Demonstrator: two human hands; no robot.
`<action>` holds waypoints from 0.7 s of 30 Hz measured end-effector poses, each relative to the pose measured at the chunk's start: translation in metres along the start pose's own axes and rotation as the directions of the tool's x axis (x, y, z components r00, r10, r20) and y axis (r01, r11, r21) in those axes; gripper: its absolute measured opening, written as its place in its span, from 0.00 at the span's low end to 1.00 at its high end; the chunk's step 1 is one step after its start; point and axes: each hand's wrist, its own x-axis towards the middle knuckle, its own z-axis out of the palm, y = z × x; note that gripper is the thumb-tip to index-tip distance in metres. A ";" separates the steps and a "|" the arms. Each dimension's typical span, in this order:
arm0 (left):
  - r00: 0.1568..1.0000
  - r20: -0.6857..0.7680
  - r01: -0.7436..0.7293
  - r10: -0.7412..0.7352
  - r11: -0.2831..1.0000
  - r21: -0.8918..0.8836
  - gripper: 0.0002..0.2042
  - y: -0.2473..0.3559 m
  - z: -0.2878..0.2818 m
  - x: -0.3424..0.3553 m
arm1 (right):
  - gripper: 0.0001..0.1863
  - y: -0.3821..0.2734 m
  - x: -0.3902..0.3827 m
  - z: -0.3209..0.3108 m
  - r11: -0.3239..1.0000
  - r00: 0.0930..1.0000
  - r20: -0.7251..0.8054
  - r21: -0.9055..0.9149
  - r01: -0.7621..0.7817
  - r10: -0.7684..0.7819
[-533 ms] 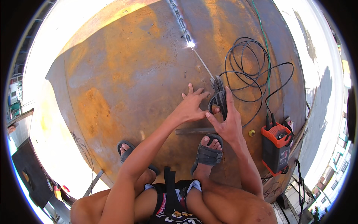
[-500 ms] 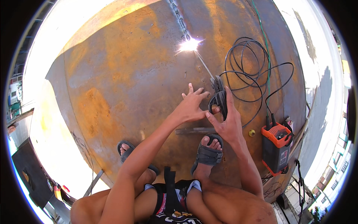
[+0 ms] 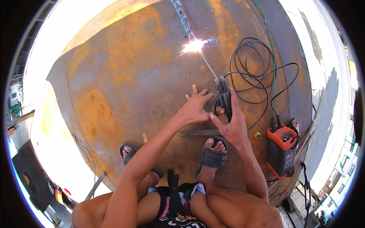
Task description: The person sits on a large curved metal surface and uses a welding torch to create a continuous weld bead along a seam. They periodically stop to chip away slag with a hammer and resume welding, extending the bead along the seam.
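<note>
My right hand [image 3: 234,123] is wrapped round a black electrode holder [image 3: 223,99]. From its jaws a thin welding rod [image 3: 208,65] slants up and left to a glaring white arc [image 3: 195,45], which hides the rod's tip. The arc burns at the near end of a dark weld bead [image 3: 183,19] on a rusty curved steel surface [image 3: 125,87]. My left hand [image 3: 195,108] is spread with fingers apart beside the holder, its thumb close to the right hand's thumb. It holds nothing; whether it rests on the steel or hovers, I cannot tell.
Black cable [image 3: 249,79] lies in loops at right, near an orange-and-black welding machine [image 3: 281,150]. A green wire [image 3: 267,30] runs down to the machine. A metal bar [image 3: 199,133] lies by my sandalled right foot [image 3: 213,157]. A small yellow round thing [image 3: 257,135] sits left of the machine.
The arc's glare has changed shape, with bluish light to its right and more sparks scattered about. Both hands and the electrode holder stay practically where they were.
</note>
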 end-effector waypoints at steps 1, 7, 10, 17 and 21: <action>1.000 0.004 0.001 -0.001 1.000 -0.003 0.52 0.001 -0.001 0.000 | 0.54 0.000 0.000 0.000 1.000 1.000 0.000 0.000 -0.004 0.004; 1.000 -0.008 0.001 -0.001 1.000 0.000 0.52 -0.002 0.001 0.000 | 0.54 -0.002 0.000 0.000 1.000 1.000 0.006 -0.006 -0.013 0.013; 1.000 -0.009 0.000 0.000 1.000 -0.011 0.52 -0.002 0.001 0.000 | 0.54 -0.001 0.000 -0.001 1.000 1.000 0.003 -0.001 -0.009 0.009; 1.000 -0.016 -0.019 0.019 1.000 0.005 0.51 -0.003 0.002 0.002 | 0.54 -0.002 0.000 -0.001 1.000 1.000 0.001 -0.011 0.004 -0.004; 1.000 -0.013 -0.016 0.016 1.000 0.013 0.51 -0.001 0.001 0.001 | 0.54 0.000 0.000 0.000 1.000 1.000 0.001 -0.008 0.011 -0.011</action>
